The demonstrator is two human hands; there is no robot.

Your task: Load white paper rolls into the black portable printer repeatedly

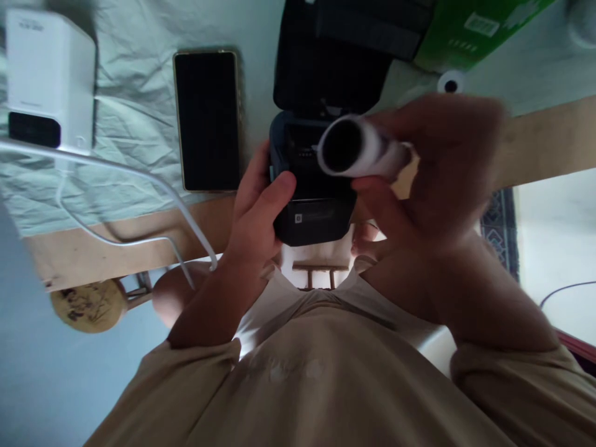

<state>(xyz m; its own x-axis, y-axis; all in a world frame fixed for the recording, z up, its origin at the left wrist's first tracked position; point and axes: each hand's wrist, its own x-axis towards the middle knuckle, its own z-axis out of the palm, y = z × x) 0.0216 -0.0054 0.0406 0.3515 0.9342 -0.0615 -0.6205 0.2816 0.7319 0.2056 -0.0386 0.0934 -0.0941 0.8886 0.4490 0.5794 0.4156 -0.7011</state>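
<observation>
Grips open black plastic device [321, 226] with left hand [256, 217] at near edge of table [93, 261], pinching white hollow roll [370, 152] in right hand [447, 174].

The roll [379, 151] is white, the case [321, 220] black with a dark blue rim. The phone [208, 121] at ten o'clock is black edged in gold; at two, the box [459, 46] is green. The cloth [135, 81] is pale green, and the rug [500, 230] at three shows pale diamonds on dark blue.

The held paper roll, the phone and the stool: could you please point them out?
Paper roll [375, 153], head view: white side.
Phone [207, 121], head view: dark screen.
Stool [89, 305], head view: round seat.
</observation>
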